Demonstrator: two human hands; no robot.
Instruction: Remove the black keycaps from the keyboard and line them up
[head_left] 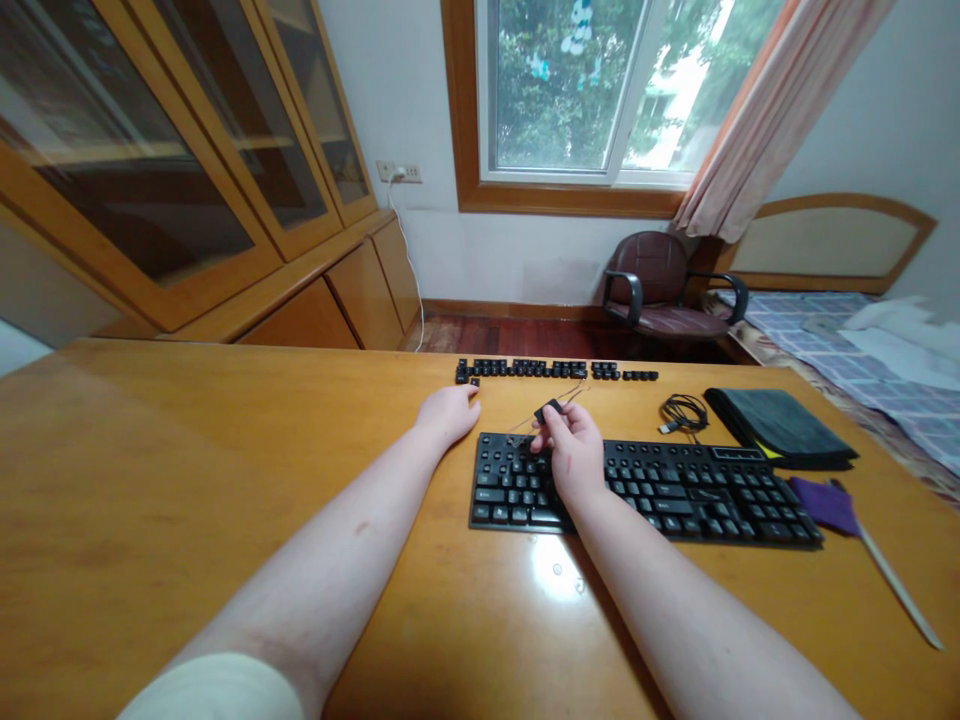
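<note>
Two bare hands of mine are over a glossy yellow-brown wooden desk [187, 450], apart from each other. My right hand [581, 458] is closed on a small flat black piece [549, 411], pinched between thumb and fingers above the left part of a long black keyboard [675, 492]; thin wires [574, 388] show on either side of that piece. My left hand [446, 414] is low over the desk just beyond the keyboard's left end, its fingertips at a single small black keycap [475, 382]; I cannot tell whether they grip it. Along the far edge of the desk, just past my hands, runs a line of loose black keycaps [491, 367]. To my right, behind the keyboard, lies a coiled black cable [684, 412] with a metal plug, near a folded dark grey cloth [780, 422]. Beside the keyboard's right end is a purple fabric piece [823, 504], with a long pale strip [900, 590] slanting from it towards me.
</note>
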